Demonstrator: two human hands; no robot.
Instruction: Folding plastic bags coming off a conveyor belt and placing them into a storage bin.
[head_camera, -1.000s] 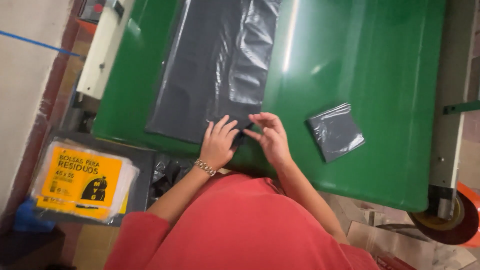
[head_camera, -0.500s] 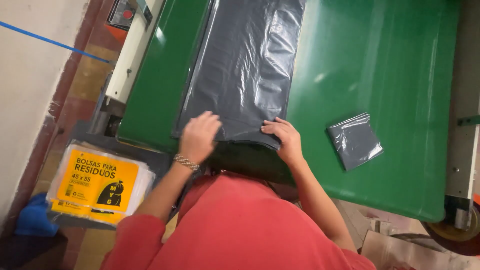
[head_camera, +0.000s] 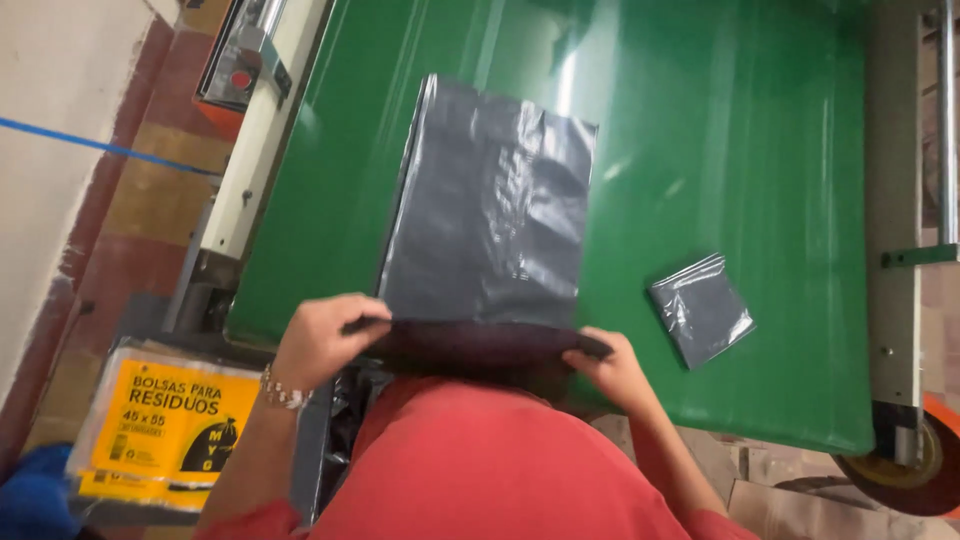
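Left hand: your left hand (head_camera: 322, 338) pinches the near edge of the grey plastic bag (head_camera: 490, 215).
Right hand: your right hand (head_camera: 612, 368) grips that edge too.
Bag: flat on the green counter (head_camera: 740, 150), contents not visible.
Folded bag (head_camera: 700, 310): apart, right.
Yellow-labelled pack (head_camera: 165, 425): lower left, holding bags.

Bright overhead light is thrown back as streaky glare off the green counter (head_camera: 720, 150), while slight motion blur is seen around the hands.

A dark grey plastic bag (head_camera: 487, 210) lies flat lengthwise, its near edge lifted and folded.
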